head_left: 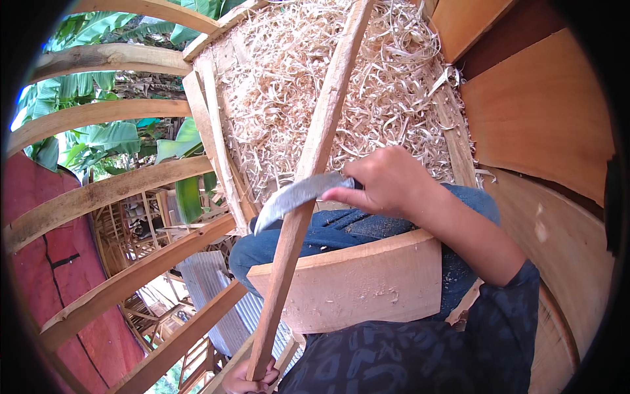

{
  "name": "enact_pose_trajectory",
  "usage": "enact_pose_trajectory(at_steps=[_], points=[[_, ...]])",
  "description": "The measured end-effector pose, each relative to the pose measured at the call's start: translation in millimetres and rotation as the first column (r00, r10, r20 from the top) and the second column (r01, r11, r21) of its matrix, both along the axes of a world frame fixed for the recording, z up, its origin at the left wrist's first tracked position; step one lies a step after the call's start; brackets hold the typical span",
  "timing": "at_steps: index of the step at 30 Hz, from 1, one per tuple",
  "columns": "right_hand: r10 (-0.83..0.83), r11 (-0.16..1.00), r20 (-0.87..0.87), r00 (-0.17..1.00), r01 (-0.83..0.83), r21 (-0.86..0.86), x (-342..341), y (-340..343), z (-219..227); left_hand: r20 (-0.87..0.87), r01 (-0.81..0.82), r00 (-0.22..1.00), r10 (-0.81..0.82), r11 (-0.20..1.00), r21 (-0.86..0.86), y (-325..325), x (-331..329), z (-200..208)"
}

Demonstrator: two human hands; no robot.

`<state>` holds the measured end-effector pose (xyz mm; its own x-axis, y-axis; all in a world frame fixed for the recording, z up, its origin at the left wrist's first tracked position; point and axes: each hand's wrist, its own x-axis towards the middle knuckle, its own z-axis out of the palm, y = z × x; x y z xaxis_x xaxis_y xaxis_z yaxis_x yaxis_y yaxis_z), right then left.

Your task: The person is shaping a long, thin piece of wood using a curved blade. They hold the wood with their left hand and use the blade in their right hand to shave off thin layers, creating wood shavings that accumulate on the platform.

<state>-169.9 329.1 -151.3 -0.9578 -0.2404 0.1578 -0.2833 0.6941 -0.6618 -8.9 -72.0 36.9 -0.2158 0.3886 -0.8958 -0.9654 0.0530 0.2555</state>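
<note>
- Right hand [384,180] grips a curved-bladed knife [298,196] across a wooden strip [317,146].
- Left hand [247,377] holds the strip's near end.
- Board [361,285] lies over blue jeans [367,226].
- Pale shavings [394,98] heap beyond.

Two hands [387,180], two denim legs [328,238], one curved knife [295,196], one held stick [321,138], one lap board [367,289] and one shirt [387,358] are showing.

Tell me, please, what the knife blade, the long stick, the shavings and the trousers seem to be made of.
Knife blade: probably steel, from its grey, scuffed sheen.
Long stick: bare wood, by its pale brown, roughly cut faces with no paint showing.
Shavings: wood too, judging by the thin, pale curls.
Trousers: likely denim, given the faded blue cloth.
</note>
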Motion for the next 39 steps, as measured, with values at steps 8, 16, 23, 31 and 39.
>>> enact_pose_trajectory(at_steps=[8, 16, 23, 31, 39], points=[[-0.1, 0.991, 0.109, 0.989, 0.109, -0.083, -3.0, 9.0, -16.1, -0.066, -0.142, 0.988, 0.138, 0.987, -0.07, -6.7, 6.4, 0.1], [-0.095, 0.986, -0.02, 0.995, 0.091, -0.138, 0.4, -3.0, -25.9, -0.118, -0.204, 0.973, 0.199, 0.979, -0.03, -23.3, 3.8, -2.9], [0.027, 0.968, -0.194, 0.981, -0.074, -0.239, -4.4, -5.0, -21.5, -0.069, -0.072, 0.995, 0.072, 0.997, -0.003, -29.9, -10.1, -5.1], [0.045, 0.961, -0.083, 0.996, -0.066, -0.269, -10.8, -15.6, -39.8, -0.039, -0.19, 0.98, 0.196, 0.974, 0.127, -25.8, -15.8, -7.4], [0.086, 0.967, -0.22, 0.972, -0.134, -0.215, -16.8, -12.0, -48.9, -0.122, -0.108, 0.985, 0.124, 0.986, 0.13, -42.9, -12.7, -12.4]])
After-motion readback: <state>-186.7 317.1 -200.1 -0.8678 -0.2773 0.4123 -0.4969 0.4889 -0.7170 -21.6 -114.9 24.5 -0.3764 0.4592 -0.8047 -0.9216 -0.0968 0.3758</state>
